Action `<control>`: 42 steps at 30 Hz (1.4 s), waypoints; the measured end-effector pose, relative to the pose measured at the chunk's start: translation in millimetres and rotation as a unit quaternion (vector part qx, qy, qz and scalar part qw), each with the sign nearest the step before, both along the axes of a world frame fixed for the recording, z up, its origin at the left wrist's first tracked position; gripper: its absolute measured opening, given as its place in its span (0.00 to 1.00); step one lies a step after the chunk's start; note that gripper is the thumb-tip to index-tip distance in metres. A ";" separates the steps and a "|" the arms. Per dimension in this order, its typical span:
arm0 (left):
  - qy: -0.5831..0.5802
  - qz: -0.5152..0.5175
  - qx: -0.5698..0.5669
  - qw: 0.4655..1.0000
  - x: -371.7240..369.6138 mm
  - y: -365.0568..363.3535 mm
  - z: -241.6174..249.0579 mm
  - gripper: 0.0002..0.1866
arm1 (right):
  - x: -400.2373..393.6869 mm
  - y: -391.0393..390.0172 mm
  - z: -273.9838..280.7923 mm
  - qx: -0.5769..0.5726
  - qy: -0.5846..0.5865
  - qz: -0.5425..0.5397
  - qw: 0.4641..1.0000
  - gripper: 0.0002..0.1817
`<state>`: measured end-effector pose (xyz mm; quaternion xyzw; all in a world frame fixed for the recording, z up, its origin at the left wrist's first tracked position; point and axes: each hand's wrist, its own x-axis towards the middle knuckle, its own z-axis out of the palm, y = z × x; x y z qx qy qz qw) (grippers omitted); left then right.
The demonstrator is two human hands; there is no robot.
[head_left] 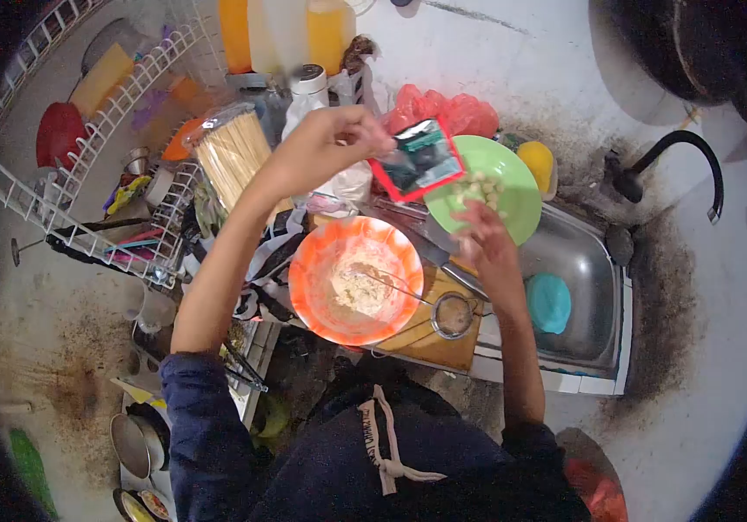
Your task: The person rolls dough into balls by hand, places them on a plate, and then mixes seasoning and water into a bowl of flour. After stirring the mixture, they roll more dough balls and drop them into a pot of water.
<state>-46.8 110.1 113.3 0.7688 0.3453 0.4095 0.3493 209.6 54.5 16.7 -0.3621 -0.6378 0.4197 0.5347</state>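
Observation:
My left hand point(343, 143) is raised above the counter, its blurred fingertips pinched at the left edge of a flat, red-edged packet point(421, 159) with a dark, shiny middle. The packet overlaps the rim of a light green plate point(520, 187). On that plate lie several small whitish pieces point(480, 190). Over the plate's lower left edge is my right hand point(488, 244), fingers slightly blurred and apart, nothing visible in them. Below and between my hands stands an orange-and-white scalloped bowl point(311, 300) with a pale, floury mixture point(363, 287) inside.
A small strainer point(452, 315) lies on the wooden board point(417, 337), beside a knife point(467, 280). At right is the metal sink point(589, 322), holding a turquoise bowl point(549, 303), below a black faucet point(673, 157). Packed skewers point(233, 161) and a white dish rack point(86, 174) stand left.

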 end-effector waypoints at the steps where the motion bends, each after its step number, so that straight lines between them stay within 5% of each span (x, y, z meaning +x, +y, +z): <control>1: -0.001 -0.006 0.000 1.000 13.4 1.4 0.3 0.07 | -6.4 3.0 7.5 0.000 -0.001 -0.006 1.000 0.14; 3: -0.017 -0.044 -0.011 0.999 41.3 3.1 0.8 0.08 | -14.2 7.3 26.0 -0.134 0.102 -0.039 0.985 0.19; 9: -0.036 -0.102 -0.021 0.994 106.6 31.4 -31.6 0.08 | 27.4 33.7 32.8 -0.149 0.255 -0.030 0.955 0.10; 11: -0.075 -0.111 0.019 0.991 122.0 40.7 -34.8 0.09 | 44.5 40.1 38.8 -0.163 0.157 -0.064 0.972 0.10; 15: -0.024 -0.094 -0.083 0.992 140.1 60.7 -31.8 0.10 | 68.4 47.1 39.3 -0.156 0.055 -0.072 0.984 0.11; 19: -0.005 -0.106 -0.039 0.994 148.6 86.5 -42.5 0.14 | 92.0 64.4 33.0 -0.138 0.053 -0.077 0.986 0.14; 27: -0.008 0.050 -0.044 0.998 101.0 96.9 -67.2 0.23 | 116.4 79.7 27.5 -0.088 -0.095 -0.135 0.982 0.13; 31: 0.018 0.088 0.020 0.996 75.1 91.8 -86.1 0.25 | 100.2 74.2 33.7 -0.096 -0.080 -0.116 0.985 0.13; 40: -0.023 0.073 0.000 0.997 70.3 79.9 -101.1 0.26 | 88.3 71.5 24.9 -0.202 0.122 -0.089 0.968 0.12; 42: -0.036 0.076 0.011 0.996 74.8 75.0 -103.3 0.30 | 87.6 62.5 25.0 -0.242 0.317 -0.023 0.917 0.12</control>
